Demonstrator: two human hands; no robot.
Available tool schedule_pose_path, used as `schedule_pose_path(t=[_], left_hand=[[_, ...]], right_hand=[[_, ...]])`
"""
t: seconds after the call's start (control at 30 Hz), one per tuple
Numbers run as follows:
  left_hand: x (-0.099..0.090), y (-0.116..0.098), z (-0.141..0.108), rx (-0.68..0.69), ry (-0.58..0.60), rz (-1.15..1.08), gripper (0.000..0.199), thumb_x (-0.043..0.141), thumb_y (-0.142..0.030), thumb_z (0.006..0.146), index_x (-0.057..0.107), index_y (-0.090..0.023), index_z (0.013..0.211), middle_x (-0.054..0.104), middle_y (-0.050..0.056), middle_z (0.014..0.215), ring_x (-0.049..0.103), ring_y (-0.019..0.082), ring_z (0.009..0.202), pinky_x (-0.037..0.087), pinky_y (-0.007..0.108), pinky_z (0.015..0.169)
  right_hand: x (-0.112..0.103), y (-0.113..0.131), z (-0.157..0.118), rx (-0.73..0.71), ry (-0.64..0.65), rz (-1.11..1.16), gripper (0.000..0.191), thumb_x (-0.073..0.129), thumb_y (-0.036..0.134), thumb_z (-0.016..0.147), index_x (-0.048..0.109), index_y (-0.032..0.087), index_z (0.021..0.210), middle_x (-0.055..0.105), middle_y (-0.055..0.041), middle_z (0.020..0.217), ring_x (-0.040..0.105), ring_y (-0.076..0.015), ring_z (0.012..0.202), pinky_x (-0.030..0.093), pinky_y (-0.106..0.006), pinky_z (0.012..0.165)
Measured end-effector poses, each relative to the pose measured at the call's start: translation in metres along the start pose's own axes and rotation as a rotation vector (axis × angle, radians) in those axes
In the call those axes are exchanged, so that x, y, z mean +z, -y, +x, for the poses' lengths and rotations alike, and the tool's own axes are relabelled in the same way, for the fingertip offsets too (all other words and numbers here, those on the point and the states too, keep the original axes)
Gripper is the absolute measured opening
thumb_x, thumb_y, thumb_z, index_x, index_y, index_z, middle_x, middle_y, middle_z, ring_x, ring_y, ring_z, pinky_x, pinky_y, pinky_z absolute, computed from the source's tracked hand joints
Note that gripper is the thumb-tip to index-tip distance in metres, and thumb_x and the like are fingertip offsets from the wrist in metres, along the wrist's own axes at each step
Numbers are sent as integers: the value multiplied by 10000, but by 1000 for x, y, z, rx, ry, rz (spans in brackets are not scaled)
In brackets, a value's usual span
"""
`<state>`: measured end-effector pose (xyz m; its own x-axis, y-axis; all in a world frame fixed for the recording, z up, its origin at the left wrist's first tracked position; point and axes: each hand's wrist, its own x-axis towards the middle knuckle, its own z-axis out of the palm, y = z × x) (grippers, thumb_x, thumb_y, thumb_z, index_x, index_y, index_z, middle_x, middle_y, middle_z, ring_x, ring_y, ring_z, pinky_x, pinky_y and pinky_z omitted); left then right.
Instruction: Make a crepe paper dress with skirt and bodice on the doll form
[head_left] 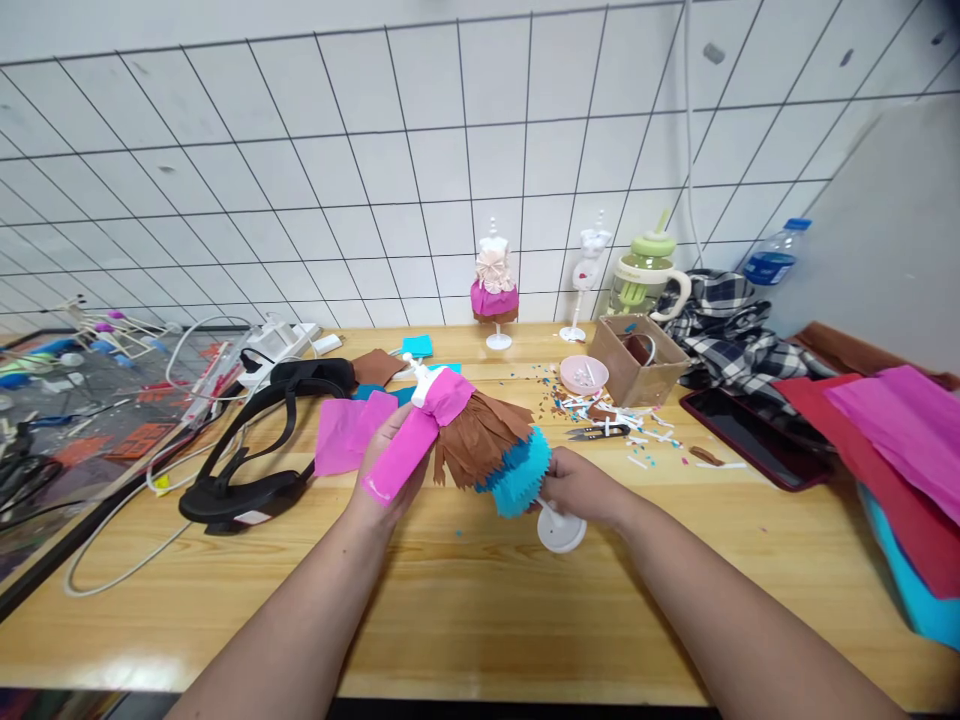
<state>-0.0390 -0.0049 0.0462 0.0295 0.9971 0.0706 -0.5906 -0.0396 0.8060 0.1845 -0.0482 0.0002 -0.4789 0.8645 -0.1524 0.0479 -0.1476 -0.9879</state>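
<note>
A small white dress form point(427, 384) is held tilted above the table, its top toward the left. Around it are a pink paper strip point(405, 455) with a loose hanging end, a fringed brown paper skirt point(484, 435) and a blue ruffled paper layer point(519, 475). My left hand point(386, 470) is closed around the bodice from behind, its fingers partly hidden by the pink strip. My right hand point(581, 487) grips the stand just above its round white base point(561, 531), below the blue layer.
Two more dress forms stand at the wall, one dressed point(495, 285). Thread snips point(600, 433), paper scraps, a pink dish point(584, 375) and a cardboard box point(637, 365) lie right. A black headset point(262, 440) is left; coloured paper sheets point(892, 460) and a phone point(750, 435) are far right.
</note>
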Motion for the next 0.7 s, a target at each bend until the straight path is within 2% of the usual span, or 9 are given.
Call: schedule_pose_path(t=[0.1, 0.2, 0.43, 0.7], left_hand=[[0, 1, 1, 38, -19, -14, 168, 833, -289, 663, 736, -232, 788, 755, -13, 778, 718, 162, 731, 597, 237, 718], [-3, 2, 2, 69, -13, 1, 256, 872, -280, 602, 744, -230, 818, 757, -19, 793, 713, 142, 727, 584, 196, 687], [-4, 2, -5, 59, 124, 127, 470, 879, -424, 572, 727, -184, 947, 744, 84, 1042, 676, 271, 1042, 546, 353, 889], [-6, 0, -7, 79, 92, 146, 487, 874, -428, 579, 724, -189, 976, 750, 81, 1023, 662, 277, 1069, 494, 398, 981]], right_hand=[[3, 4, -1, 28, -19, -34, 124, 574, 244, 663, 651, 147, 664, 643, 7, 610, 553, -102, 547, 434, -224, 561], [5, 10, -3, 34, -23, -55, 109, 538, 199, 638, 635, 149, 646, 606, 21, 554, 505, -88, 493, 385, -209, 504], [11, 15, -4, 62, -56, -129, 135, 498, 182, 648, 630, 152, 646, 605, 15, 565, 489, -90, 485, 372, -213, 496], [14, 15, -8, 8, -147, -295, 176, 479, 184, 705, 628, 168, 614, 621, 18, 578, 518, -98, 524, 387, -203, 522]])
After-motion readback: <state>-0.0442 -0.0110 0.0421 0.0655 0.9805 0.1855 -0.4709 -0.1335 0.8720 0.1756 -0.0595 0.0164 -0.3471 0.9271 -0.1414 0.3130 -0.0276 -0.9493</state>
